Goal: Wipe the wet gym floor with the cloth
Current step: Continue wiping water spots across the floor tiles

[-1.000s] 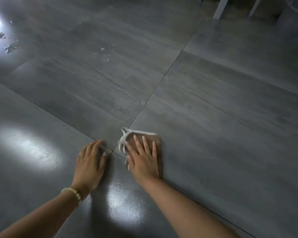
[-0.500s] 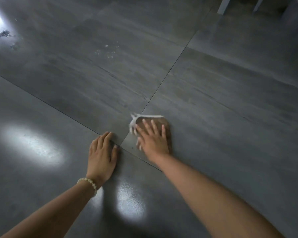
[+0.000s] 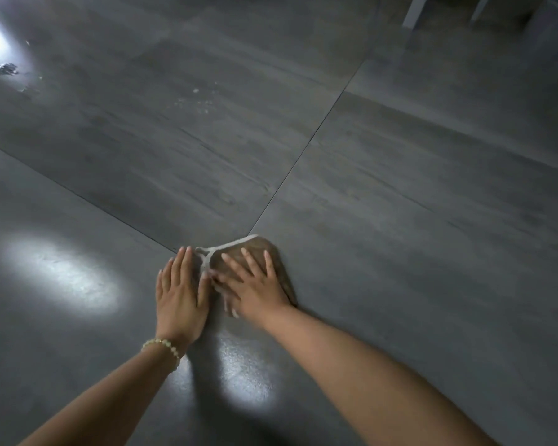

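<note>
Slid leftward, right hand (image 3: 258, 291) presses brown cloth (image 3: 255, 244) flat-fingered beside flat left hand (image 3: 179, 294) on glossy floor (image 3: 400, 252).

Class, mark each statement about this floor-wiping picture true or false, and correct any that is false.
1. The right hand lies flat on the cloth. True.
2. The left hand lifts the cloth off the floor. False: it lies flat on the floor beside the cloth.
3. A beaded bracelet sits on the left wrist. True.
4. The cloth lies far from the tile seams. False: it sits right where the tile seams meet.
</note>
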